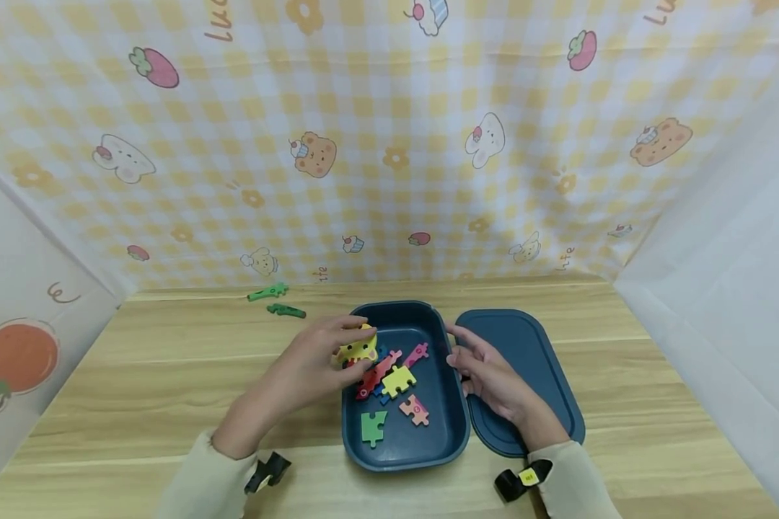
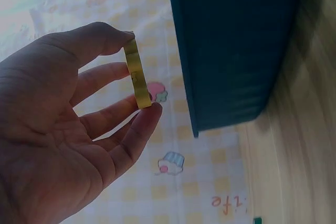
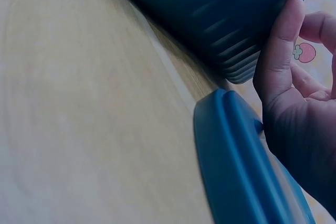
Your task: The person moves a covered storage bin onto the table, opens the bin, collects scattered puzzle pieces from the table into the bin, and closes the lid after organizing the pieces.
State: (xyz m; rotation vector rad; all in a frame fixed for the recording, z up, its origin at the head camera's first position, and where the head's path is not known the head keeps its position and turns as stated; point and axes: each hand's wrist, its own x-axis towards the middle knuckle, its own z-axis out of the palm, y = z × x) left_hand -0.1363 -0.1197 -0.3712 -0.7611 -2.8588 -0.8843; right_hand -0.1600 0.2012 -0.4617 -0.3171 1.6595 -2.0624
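Observation:
My left hand (image 1: 311, 353) pinches a yellow puzzle piece with an animal face (image 1: 358, 351) over the left side of a dark blue box (image 1: 444, 425). In the left wrist view this yellow piece (image 2: 137, 74) appears edge-on between thumb and fingertips, beside the box's outer wall. Inside the box lie a red piece (image 1: 375, 378), a pink piece (image 1: 417, 354), a plain yellow piece (image 1: 399, 381), a peach piece (image 1: 415, 410) and a green piece (image 1: 373, 428). Blue pieces are partly hidden beneath. My right hand (image 1: 493, 375) touches the box's right side, its thumb (image 3: 286, 30) at the rim.
A dark blue lid (image 1: 526, 342) lies on the wooden table (image 1: 169, 375) right of the box, partly under my right hand. Two green pieces, one lighter (image 1: 268, 292) and one darker (image 1: 286, 311), lie at the back left. A checkered cloth (image 1: 389, 194) hangs behind.

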